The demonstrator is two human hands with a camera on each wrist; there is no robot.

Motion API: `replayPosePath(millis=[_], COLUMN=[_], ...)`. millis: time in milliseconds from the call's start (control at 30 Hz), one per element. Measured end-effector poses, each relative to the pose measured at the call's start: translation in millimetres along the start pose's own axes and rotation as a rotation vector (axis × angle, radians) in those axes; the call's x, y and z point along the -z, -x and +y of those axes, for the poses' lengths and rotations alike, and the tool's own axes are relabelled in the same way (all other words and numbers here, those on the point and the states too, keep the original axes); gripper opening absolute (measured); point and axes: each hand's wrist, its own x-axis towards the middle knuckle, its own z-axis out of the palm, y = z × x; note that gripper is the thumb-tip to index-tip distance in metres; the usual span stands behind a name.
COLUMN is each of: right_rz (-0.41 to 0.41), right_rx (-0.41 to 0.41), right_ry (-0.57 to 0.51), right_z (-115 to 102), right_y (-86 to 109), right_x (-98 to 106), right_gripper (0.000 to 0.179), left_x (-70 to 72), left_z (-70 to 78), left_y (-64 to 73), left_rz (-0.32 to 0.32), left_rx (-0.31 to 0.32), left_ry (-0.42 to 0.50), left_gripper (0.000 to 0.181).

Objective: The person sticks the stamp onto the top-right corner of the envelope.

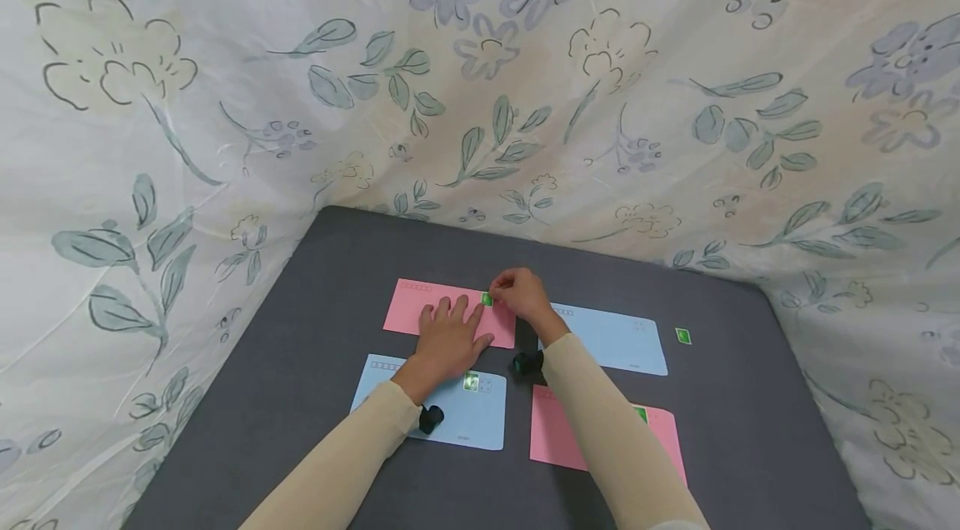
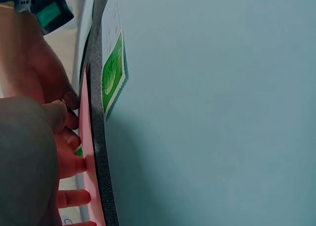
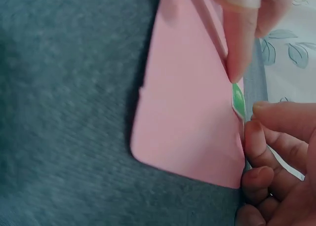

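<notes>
A pink envelope lies at the back, with a small green stamp near its upper right corner. My left hand rests on that envelope with spread fingers. In the right wrist view, an extended fingertip of the left hand touches one end of the stamp. At the stamp's other end my right hand pinches its edge between thumb and index finger, the remaining fingers curled. The stamp looks slightly bowed between the two hands. The left wrist view shows both hands edge-on, mostly overlapping.
A blue envelope with a green stamp lies under the left forearm. Another blue envelope is to the right. The right sleeve partly covers a second pink envelope. One loose green stamp lies on the dark tabletop.
</notes>
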Motion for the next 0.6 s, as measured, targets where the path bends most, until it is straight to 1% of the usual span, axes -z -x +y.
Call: replayPosePath(millis=[167, 433, 600], right_rz=[0.013, 0.015, 0.017], right_rx=[0.012, 0.004, 0.003], right_ry=[0.005, 0.056, 0.074], right_z=[1.1, 0.1, 0.4], right_y=[-2.0, -4.3, -5.2], right_x=[1.8, 2.0, 0.6], right_gripper=[0.009, 0.011, 0.012], left_x=[-0.4, 4.7, 4.9], left_z=[-0.3, 0.2, -0.5], left_y=[0.3, 1.9, 2.2], left_rz=[0.003, 0.007, -0.006], left_rx=[-0.002, -0.016, -0.016], left_ry=[0.0, -0.026, -0.033], left_gripper=[0.072, 0.07, 0.07])
